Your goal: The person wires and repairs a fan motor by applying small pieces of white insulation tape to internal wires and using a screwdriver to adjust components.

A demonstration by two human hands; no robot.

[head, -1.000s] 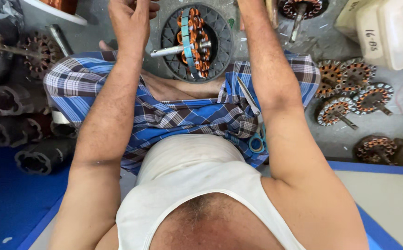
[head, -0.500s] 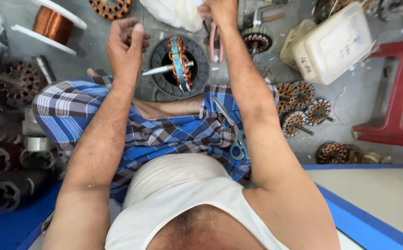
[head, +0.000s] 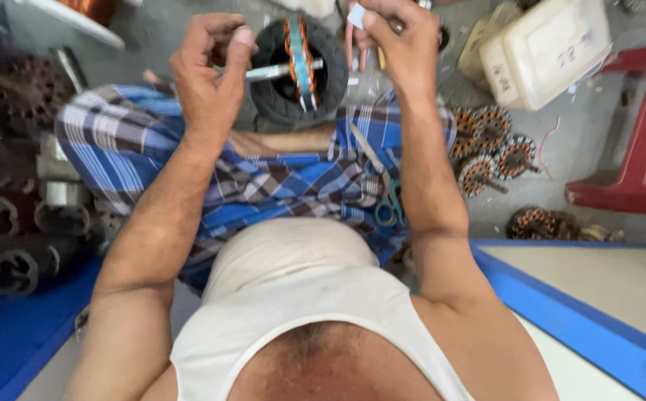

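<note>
A round fan-motor stator (head: 301,67) with copper windings and a metal shaft stands on edge on a dark ring in front of my lap. My left hand (head: 211,67) is raised beside it, fingers curled at the shaft's left end, thumb and forefinger pinched together. My right hand (head: 397,44) is closed at the stator's upper right, pinching a small white piece with pink strips hanging by it. Scissors (head: 382,189) with blue handles lie on my checked blue cloth by my right forearm.
Several wound stators (head: 490,152) lie on the grey floor at right, one more (head: 534,223) nearer me. A white plastic canister (head: 546,52) and a red stool (head: 635,148) stand further right. Dark motor housings (head: 11,223) crowd the left. A copper wire spool (head: 85,11) sits top left.
Both hands have stayed at the stator while the view shifted; the stator has turned from face-on to edge-on, and my right hand now pinches a white piece above it.
</note>
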